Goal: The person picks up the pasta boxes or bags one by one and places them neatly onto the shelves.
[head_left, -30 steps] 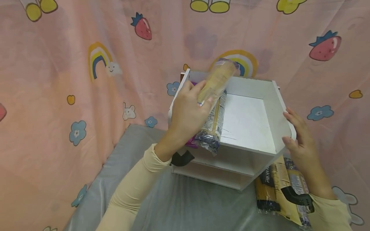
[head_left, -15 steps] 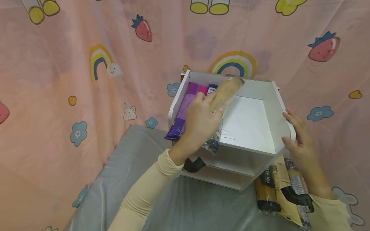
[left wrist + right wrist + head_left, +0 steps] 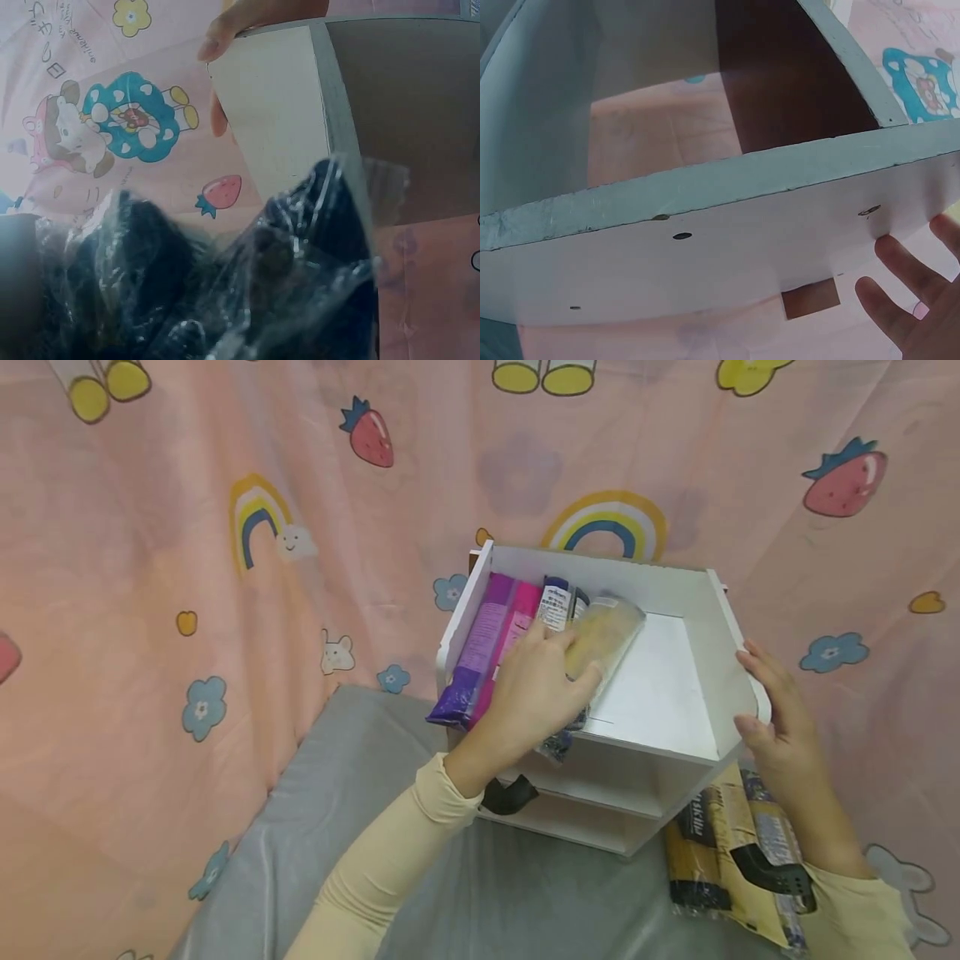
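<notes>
My left hand (image 3: 536, 685) grips a clear-wrapped pack of yellow dried noodles (image 3: 609, 622), slanted over the top of a white shelf unit (image 3: 667, 664). Under that hand lies another noodle pack with a white label and dark ends (image 3: 555, 606), partly covered. At the left, a purple and pink pack (image 3: 487, 635) rests along the side wall, its purple end jutting past the front edge. Blurred dark plastic wrapper ends (image 3: 300, 247) fill the lower left wrist view. My right hand (image 3: 787, 735) rests against the unit's right side panel; in the right wrist view its fingertips (image 3: 889, 247) touch the outer face.
Below the top are lower shelves (image 3: 592, 777). Several noodle packs (image 3: 723, 852) lie on the grey cloth (image 3: 525, 893) to the right of the unit, partly behind my right wrist. A patterned pink curtain (image 3: 420, 510) hangs close behind.
My left hand has moved right and lowered the yellow noodle pack from above the back edge into the top of the unit, uncovering the purple pack. My right hand stays on the side panel.
</notes>
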Action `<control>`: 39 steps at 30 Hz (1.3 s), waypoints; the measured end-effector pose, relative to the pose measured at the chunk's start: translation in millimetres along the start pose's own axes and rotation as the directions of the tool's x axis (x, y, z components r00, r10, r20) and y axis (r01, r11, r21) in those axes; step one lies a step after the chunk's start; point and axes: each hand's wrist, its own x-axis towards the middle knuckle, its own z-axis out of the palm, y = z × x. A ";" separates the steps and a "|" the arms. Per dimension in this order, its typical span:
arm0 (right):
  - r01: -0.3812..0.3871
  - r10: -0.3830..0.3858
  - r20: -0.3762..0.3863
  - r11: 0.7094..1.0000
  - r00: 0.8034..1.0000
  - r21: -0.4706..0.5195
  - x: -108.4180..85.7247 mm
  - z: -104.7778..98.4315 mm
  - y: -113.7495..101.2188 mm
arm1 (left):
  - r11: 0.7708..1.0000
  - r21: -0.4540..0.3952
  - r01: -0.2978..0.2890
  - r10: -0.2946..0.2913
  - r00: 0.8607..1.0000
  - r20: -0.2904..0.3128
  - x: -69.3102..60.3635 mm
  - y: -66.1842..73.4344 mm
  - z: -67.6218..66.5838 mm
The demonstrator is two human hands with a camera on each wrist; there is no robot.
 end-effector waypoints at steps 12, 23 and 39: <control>0.008 -0.007 0.007 1.000 1.000 -0.013 -0.1 0.7 0.2 | 0.999 -0.038 -0.006 0.011 0.992 0.127 -7.4 -9.4 -5.5; -0.013 0.013 0.001 1.000 1.000 -0.009 -0.3 0.6 -0.5 | 0.990 -0.134 -0.054 0.087 0.962 0.260 -11.3 -33.2 -18.1; -0.027 0.027 -0.010 1.000 1.000 0.007 -0.6 1.7 -0.6 | 0.968 -0.144 -0.205 0.240 0.923 0.300 -14.3 -53.3 -27.8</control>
